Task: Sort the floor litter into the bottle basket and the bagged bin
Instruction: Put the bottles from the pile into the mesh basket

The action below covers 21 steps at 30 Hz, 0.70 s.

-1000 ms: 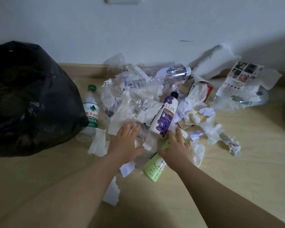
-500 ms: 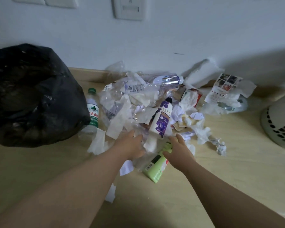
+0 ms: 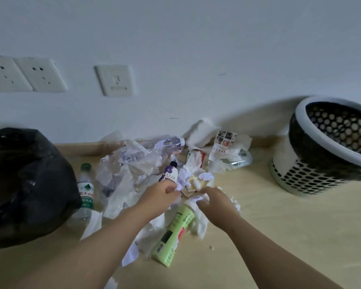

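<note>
A heap of litter lies on the wooden floor against the wall: crumpled tissues point(image 3: 193, 166), clear plastic wrap and bottles. My left hand point(image 3: 159, 197) curls round the lower part of the purple LUX bottle point(image 3: 171, 174). Just to its right, my right hand point(image 3: 216, 200) pinches a crumpled white tissue point(image 3: 200, 198). A green bottle point(image 3: 175, 232) lies under and between my wrists. A water bottle point(image 3: 85, 189) with a green cap stands by the black bagged bin point(image 3: 25, 184) at the left. The white perforated basket point(image 3: 300, 176) stands at the right.
A clear bottle point(image 3: 168, 142) and a printed leaflet point(image 3: 222, 144) lie at the back of the heap by the skirting. Wall sockets point(image 3: 26, 75) and a switch plate point(image 3: 115, 80) sit above. Bare floor runs between the heap and the basket.
The view has tilted up and the basket has come fully into sight. My left hand moved right onto the purple bottle. My right hand moved off the green bottle to the tissue.
</note>
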{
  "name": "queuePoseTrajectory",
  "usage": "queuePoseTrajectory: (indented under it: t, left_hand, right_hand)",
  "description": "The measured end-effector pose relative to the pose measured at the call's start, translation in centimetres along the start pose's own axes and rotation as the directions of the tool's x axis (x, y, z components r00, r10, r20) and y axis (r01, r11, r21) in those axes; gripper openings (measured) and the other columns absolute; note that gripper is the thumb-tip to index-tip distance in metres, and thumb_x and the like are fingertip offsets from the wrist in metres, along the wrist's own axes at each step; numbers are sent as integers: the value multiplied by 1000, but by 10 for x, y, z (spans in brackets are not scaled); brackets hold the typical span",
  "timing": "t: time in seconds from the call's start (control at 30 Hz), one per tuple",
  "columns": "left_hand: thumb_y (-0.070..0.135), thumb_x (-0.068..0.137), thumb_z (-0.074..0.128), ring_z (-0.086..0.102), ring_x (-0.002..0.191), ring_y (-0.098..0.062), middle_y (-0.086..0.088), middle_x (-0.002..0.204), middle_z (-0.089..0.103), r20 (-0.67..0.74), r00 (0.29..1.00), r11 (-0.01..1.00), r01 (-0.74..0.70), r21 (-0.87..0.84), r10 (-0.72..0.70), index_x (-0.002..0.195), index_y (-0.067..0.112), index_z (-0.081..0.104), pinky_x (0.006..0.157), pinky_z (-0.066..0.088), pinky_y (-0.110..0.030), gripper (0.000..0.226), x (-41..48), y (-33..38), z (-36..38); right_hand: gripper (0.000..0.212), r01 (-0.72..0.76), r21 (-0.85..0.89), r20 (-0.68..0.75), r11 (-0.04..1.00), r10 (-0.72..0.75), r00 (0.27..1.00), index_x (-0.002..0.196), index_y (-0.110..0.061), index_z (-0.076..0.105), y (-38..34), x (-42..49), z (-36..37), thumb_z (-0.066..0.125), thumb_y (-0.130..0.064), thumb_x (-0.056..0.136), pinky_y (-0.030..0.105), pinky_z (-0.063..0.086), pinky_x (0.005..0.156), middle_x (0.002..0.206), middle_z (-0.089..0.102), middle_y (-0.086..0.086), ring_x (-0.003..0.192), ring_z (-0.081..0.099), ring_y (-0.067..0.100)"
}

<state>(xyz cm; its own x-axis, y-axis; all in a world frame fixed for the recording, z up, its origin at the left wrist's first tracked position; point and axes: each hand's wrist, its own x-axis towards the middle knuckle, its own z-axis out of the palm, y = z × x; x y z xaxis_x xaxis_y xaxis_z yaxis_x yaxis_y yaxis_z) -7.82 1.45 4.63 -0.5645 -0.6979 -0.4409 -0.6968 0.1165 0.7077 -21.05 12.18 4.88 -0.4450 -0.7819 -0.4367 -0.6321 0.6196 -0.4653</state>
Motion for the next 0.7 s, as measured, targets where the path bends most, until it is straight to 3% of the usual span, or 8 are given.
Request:
queuePoseTrajectory:
  t: [0.1, 0.2, 0.3, 0.37, 0.5, 0.6, 0.7]
  left_hand:
    - [29, 93, 51, 51, 74, -8, 4, 91, 53, 9, 999, 999, -34, -6, 34, 108, 23, 59, 62, 38, -20, 18, 9, 37, 19]
    - [29, 93, 51, 55, 77, -9, 3, 96, 56, 30, 997, 997, -71, -19, 71, 103, 26, 57, 61, 42, -19, 12, 22, 79, 43]
    - [29, 93, 51, 60, 91, -16, 2, 99, 60, 65, 992, 994, -107, -17, 107, 106, 25, 60, 74, 46, -24, 16, 36, 112, 72]
    - [28, 93, 52, 63, 94, -17, 1, 101, 63, 82, 989, 992, -123, -19, 124, 108, 23, 61, 72, 45, -23, 18, 44, 128, 88]
    - [23, 92, 54, 63, 76, -12, -2, 95, 64, 67, 990, 990, -116, -82, 121, 101, 21, 60, 57, 41, -19, 10, 61, 155, 116]
    - [23, 92, 55, 61, 70, -9, 2, 88, 61, 81, 989, 990, -116, -79, 122, 97, 22, 57, 58, 41, -21, 5, 70, 166, 130]
    - [26, 92, 57, 62, 77, -16, -1, 82, 63, 89, 991, 993, -96, -70, 102, 90, 23, 58, 64, 41, -24, 4, 73, 166, 133]
  right_hand:
    - [36, -112, 22, -72, 993, 113, 991, 129, -22, 50, 36, -4, -19, 47, -27, 93, 26, 38, 94, 133, 50, 1, 121, 49, 19]
    - [34, -206, 45, -209, 977, 211, 955, 126, -22, 53, 72, -2, -49, 46, -26, 93, 28, 36, 96, 129, 55, 0, 121, 48, 20]
    - [32, -265, 192, -395, 945, 321, 861, 123, -21, 55, 99, 4, -85, 43, -23, 94, 32, 34, 98, 127, 57, 1, 120, 46, 23]
    - [27, -259, 266, -490, 929, 361, 793, 114, -19, 59, 109, 9, -106, 42, -20, 93, 36, 34, 96, 121, 59, 5, 115, 45, 27]
    - [32, -164, 287, -706, 944, 324, 630, 123, -19, 57, 128, 20, -136, 46, -20, 94, 39, 25, 105, 136, 49, -1, 129, 34, 24]
    - [35, -115, 238, -837, 964, 264, 480, 126, -19, 55, 140, 22, -157, 48, -18, 92, 38, 14, 109, 148, 36, 0, 138, 23, 22]
    - [44, -188, 195, -836, 963, 263, 481, 135, -20, 44, 149, 21, -176, 46, -18, 91, 44, 6, 113, 155, 22, 2, 144, 10, 25]
